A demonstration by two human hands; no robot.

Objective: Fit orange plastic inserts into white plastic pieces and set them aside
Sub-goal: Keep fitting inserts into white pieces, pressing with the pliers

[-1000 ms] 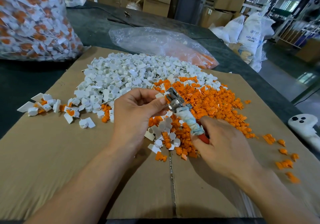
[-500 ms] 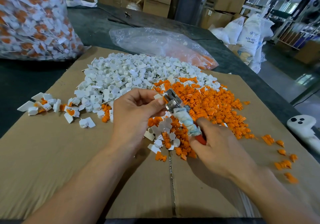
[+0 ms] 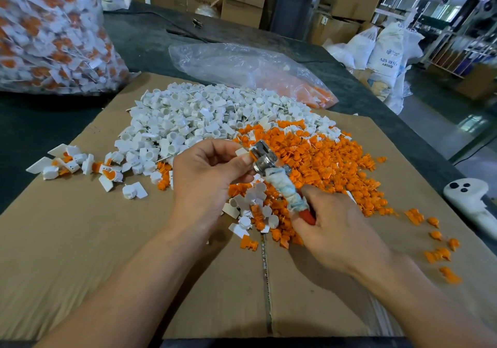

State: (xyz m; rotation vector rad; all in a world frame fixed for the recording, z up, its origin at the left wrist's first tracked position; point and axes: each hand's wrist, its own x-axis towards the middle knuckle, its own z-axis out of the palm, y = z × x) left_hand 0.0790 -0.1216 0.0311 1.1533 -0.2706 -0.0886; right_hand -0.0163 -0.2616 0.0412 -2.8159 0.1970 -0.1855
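**Both hands meet at the tool, over the middle of the cardboard**

The left hand [image 3: 207, 178] pinches 1 small white piece [image 3: 242, 151] between thumb and curled fingers, with an orange insert [image 3: 252, 155] showing at its edge, pressed against the metal head of a tool [image 3: 265, 159]. The right hand [image 3: 336, 226] is wrapped around the tool's handle, which is bound in cloth with a red grip showing at the palm. Both hands are raised above the centre of the cardboard sheet [image 3: 80, 253].

On the far half of the cardboard lies a pile of white pieces [image 3: 193, 121]. It runs into a pile of orange inserts [image 3: 322, 154] on the far right half, and the 2 colours mix under the tool. A small cluster of fitted pieces [image 3: 78, 164] sits at the cardboard's left edge, apart from the white pile. A few stray inserts [image 3: 435, 240] are scattered near the right edge.

The near half of the cardboard is bare brown board on both sides of its centre seam, crossed only by the forearms.

Beyond the cardboard's far edge a clear plastic bag [image 3: 242, 65] lies on the dark table [image 3: 32, 121]. Off the far left corner stands a large bag of white and orange parts [image 3: 48, 33]. Just off the right edge rests a white controller [image 3: 468, 199].
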